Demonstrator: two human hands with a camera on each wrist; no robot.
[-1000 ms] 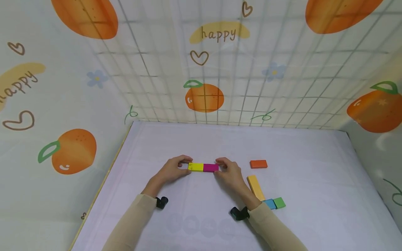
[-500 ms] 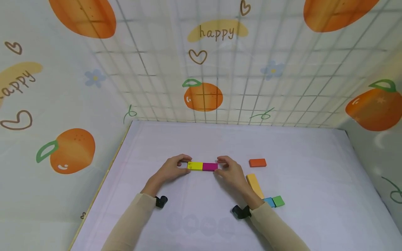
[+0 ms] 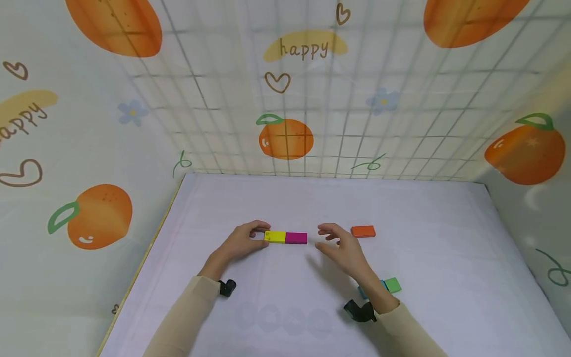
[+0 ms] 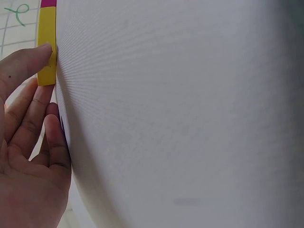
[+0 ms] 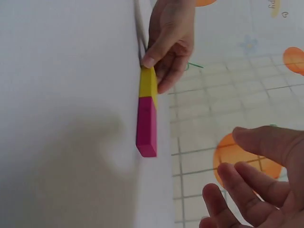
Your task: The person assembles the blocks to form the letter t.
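Yellow block [image 3: 275, 237], pinched in my left hand [image 3: 241, 242], abuts a magenta block [image 3: 296, 238]; my right hand [image 3: 345, 248] hovers wide nearby; the backdrop [image 3: 232, 99] reads "happy."

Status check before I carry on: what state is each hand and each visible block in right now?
Left hand: pinching the far end of the yellow block.
Right hand: relaxed, holding nothing, apart from the magenta block.
Yellow block: held, end to end with the magenta block.
Magenta block: touched by neither hand.
Red-orange block: lying flat, alone.
Blue block: partly hidden.
Green block: lying flat beside the blue block.
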